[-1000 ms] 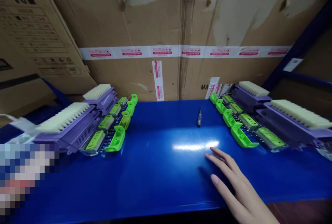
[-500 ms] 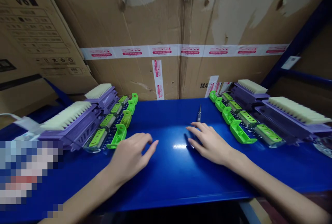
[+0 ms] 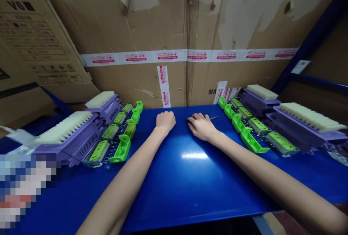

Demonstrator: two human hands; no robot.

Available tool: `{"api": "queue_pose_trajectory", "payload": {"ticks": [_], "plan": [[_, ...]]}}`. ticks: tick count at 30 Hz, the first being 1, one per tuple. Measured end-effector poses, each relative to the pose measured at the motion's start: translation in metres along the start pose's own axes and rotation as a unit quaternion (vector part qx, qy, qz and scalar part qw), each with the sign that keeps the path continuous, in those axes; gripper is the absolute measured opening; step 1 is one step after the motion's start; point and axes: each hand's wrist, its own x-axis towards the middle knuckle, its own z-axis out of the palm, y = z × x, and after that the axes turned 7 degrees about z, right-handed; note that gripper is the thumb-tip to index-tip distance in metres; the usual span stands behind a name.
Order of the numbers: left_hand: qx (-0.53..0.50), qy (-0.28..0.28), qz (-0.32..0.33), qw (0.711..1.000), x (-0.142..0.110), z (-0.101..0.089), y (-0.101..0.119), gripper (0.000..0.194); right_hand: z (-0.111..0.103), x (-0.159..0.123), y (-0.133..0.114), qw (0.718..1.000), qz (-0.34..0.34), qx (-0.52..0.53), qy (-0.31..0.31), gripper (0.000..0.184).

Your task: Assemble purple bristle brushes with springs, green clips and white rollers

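Note:
Both my arms reach across the blue table (image 3: 190,180) toward its far edge. My left hand (image 3: 165,120) rests there as a loose fist, fingers curled under, with nothing visible in it. A little to its right, my right hand (image 3: 200,126) is curled over a small screwdriver (image 3: 214,118); only the thin metal tip pokes out to the right of the fingers. The two hands are a short gap apart and do not touch.
Purple brush units with cream bristles (image 3: 65,133) (image 3: 310,119) line both sides, each with a row of green clips (image 3: 121,148) (image 3: 251,140) facing inward. Taped cardboard boxes (image 3: 163,28) wall off the back. A blue rack post (image 3: 312,39) rises at right.
Both hands have moved forward to the table's far edge. The right hand has closed over the screwdriver, whose tip now points right; the left hand has curled into a fist.

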Motion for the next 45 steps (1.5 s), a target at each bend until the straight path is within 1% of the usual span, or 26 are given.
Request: {"api": "queue_pose_trajectory", "payload": {"ticks": [3,7,11,13,16,19,21,23,26,28,30,32,35,36,38,40,42,45], "plan": [[-0.014,0.008,-0.043,0.999,0.012,0.003,-0.005,0.037,0.001,0.007,0.003,0.999,0.041,-0.023,0.006,0.035],[-0.021,0.027,-0.061,0.998,0.012,0.01,-0.011,0.039,0.001,0.003,0.008,0.995,0.088,-0.053,0.008,0.032],[-0.027,0.046,-0.053,0.997,0.009,0.016,-0.015,0.041,-0.004,-0.007,0.015,0.988,0.122,-0.081,0.047,0.03],[-0.027,0.045,-0.047,0.998,0.008,0.016,-0.015,0.041,-0.007,-0.011,0.02,0.984,0.146,-0.088,0.052,0.03],[-0.027,0.041,-0.044,0.998,0.007,0.016,-0.013,0.041,-0.01,-0.014,0.03,0.979,0.182,-0.092,0.024,0.031],[-0.028,0.035,-0.036,0.998,0.006,0.014,-0.013,0.042,-0.01,-0.015,0.041,0.976,0.194,-0.1,-0.005,0.033],[-0.031,0.024,-0.02,0.999,0.006,0.014,-0.018,0.042,-0.008,-0.015,0.047,0.974,0.199,-0.111,-0.012,0.033],[-0.032,0.014,-0.008,0.999,0.006,0.014,-0.026,0.041,-0.005,-0.015,0.051,0.972,0.204,-0.12,-0.001,0.03],[-0.026,0.013,-0.025,0.999,0.006,0.015,-0.039,0.04,0.002,-0.011,0.051,0.975,0.192,-0.106,0.042,0.032],[-0.026,0.017,-0.036,0.999,0.005,0.015,-0.044,0.041,0.008,-0.006,0.049,0.984,0.153,-0.062,0.07,0.04],[-0.029,0.024,-0.036,0.999,0.003,0.015,-0.045,0.041,0.014,-0.002,0.047,0.992,0.102,-0.003,0.074,0.047],[-0.034,0.038,-0.037,0.998,0.002,0.015,-0.044,0.041,0.02,0.001,0.045,0.996,0.066,0.05,0.039,0.054],[-0.043,0.079,-0.037,0.995,0.001,0.016,-0.042,0.041,0.026,0.003,0.044,0.993,0.057,0.099,-0.033,0.057],[-0.044,0.093,-0.033,0.994,0.001,0.017,-0.042,0.042,0.027,0.003,0.045,0.992,0.058,0.106,-0.044,0.057],[-0.046,0.104,-0.02,0.993,0.002,0.02,-0.043,0.043,0.028,0.003,0.045,0.991,0.061,0.109,-0.046,0.056],[-0.056,0.088,-0.012,0.994,0.004,0.024,-0.045,0.048,0.029,0.003,0.046,0.991,0.061,0.106,-0.044,0.056],[-0.074,0.055,-0.015,0.996,0.006,0.027,-0.047,0.054,0.028,0.004,0.046,0.992,0.061,0.103,-0.045,0.056],[-0.087,0.023,-0.022,0.996,0.008,0.029,-0.048,0.057,0.027,0.003,0.045,0.992,0.06,0.098,-0.049,0.056]]}}
